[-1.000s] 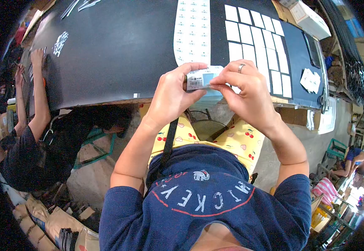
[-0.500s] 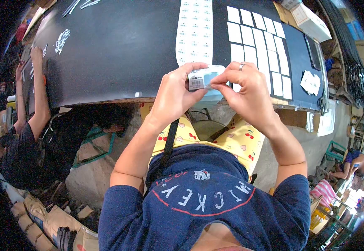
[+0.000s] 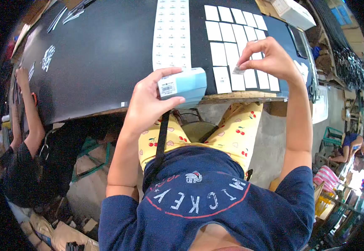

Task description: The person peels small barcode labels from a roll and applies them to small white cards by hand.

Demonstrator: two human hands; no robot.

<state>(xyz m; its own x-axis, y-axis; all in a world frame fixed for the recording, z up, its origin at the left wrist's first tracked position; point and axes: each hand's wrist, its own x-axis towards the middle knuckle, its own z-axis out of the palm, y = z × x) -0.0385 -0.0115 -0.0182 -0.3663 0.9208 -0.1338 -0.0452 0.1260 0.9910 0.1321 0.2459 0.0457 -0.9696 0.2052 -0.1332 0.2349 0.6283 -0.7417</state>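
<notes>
My left hand [image 3: 144, 94] is closed around a folded strip of barcode labels [image 3: 186, 85], its light-blue backing facing up and a printed label at the end by my thumb. Between thumb and forefinger, my right hand [image 3: 270, 60] pinches a small barcode sticker [image 3: 238, 71]. That sticker hangs close over the rows of white cards on the black table. The card [image 3: 222, 80] at the near left corner of the rows bears a small printed mark. Beyond my left hand lies a long sheet of printed labels [image 3: 171, 35].
The black table [image 3: 106, 62] has a wooden front edge. Small white pieces [image 3: 48, 57] and thin strips [image 3: 56, 20] lie at left, near a co-worker's arm [image 3: 33, 111]. A white box [image 3: 293, 12] stands at the back right. Another person [image 3: 349, 146] bends over at far right.
My right hand has moved away from the label strip, right and forward over the cards, with a sticker in its fingers. My left hand keeps the strip, and the view has shifted right.
</notes>
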